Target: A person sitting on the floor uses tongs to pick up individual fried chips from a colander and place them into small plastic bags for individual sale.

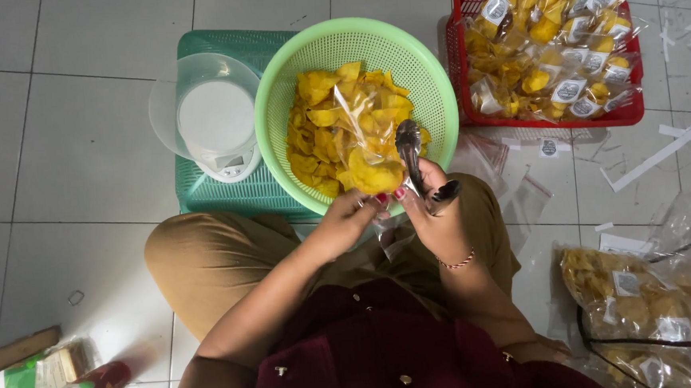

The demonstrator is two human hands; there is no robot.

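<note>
A light green round basket (pixel 426 77) holds a heap of yellow chips (pixel 322 131). Over its near rim my left hand (pixel 351 218) pinches the mouth of a clear plastic bag (pixel 362 141) partly filled with chips. My right hand (pixel 426 205) grips metal tongs (pixel 409 154), their tips at the bag's opening above the chips. Both hands are close together, just in front of my lap.
A white kitchen scale (pixel 217 122) with a clear bowl sits on an overturned teal crate (pixel 201 191). A red basket (pixel 628 109) at the upper right is stacked with sealed chip bags. More filled bags (pixel 648 303) lie on the tiled floor at right, with empty bags and paper strips.
</note>
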